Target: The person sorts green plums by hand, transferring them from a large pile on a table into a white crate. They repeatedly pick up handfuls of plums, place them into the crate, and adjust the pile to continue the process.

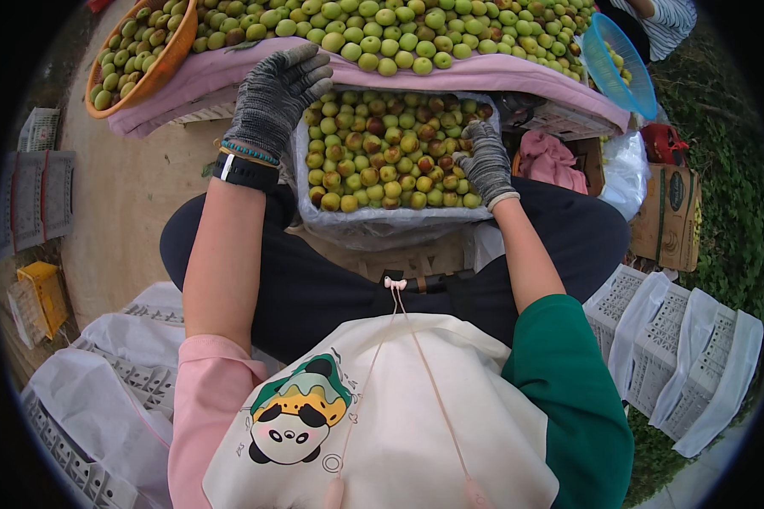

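Many green and reddish-brown round fruits (388, 153), like jujubes or small plums, fill a crate lined with clear plastic (382, 223) between my knees. My left hand (280, 92), in a grey knit glove, is raised at the crate's upper left corner, beside the pink cloth edge; its palm side is partly hidden and I cannot tell whether it holds anything. My right hand (486, 159), gloved the same way, lies at the crate's right side with its fingertips at the fruits; what is under the fingers is hidden. Beyond the crate, mostly green fruits (388, 32) are heaped on a surface edged with pink padded cloth (503, 69).
An orange basket (188, 48) of fruit stands at the upper left, a blue basket (621, 67) at the upper right near a person in striped clothing (668, 28). Cardboard box (665, 216) at right; stacked plastic crates (662, 343) at lower right, more crates (102, 388) at lower left.
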A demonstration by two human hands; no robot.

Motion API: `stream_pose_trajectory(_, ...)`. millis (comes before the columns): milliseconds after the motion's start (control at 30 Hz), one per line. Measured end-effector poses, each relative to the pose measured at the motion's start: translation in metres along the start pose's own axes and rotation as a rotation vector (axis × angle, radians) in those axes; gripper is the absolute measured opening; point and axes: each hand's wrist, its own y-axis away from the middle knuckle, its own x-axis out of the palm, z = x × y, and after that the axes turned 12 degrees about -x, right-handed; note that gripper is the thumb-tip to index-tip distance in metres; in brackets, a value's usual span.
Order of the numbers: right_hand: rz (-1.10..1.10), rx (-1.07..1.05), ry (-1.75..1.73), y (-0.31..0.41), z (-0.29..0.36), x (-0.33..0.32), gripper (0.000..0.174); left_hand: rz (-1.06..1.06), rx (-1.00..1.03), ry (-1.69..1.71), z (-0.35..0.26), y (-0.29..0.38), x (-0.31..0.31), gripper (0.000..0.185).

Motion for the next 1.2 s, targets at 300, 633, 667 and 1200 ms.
stream_pose_trajectory(300,-0.283,0.484,-0.377,0.045,-0.111,-0.1,0.02,-0.341,-0.018,-0.027,0.022,-0.012,-0.076,0.034)
stream_pose_trajectory(633,-0.307,0.406,-0.493,-0.039,-0.094,-0.073,0.018,-0.537,-0.129,-0.172,0.095,0.061,-0.096,0.029)
stream_pose_trajectory(667,-0.289,0.394,-0.426,-0.044,-0.098,-0.07,0.02,-0.511,-0.138,-0.243,0.101,0.065,-0.089,0.029)
stream_pose_trajectory(1200,0.182,0.765,-0.365,-0.024,-0.145,0.009,0.085,-0.784,-0.552,-0.058,0.162,0.051,-0.059,0.057)
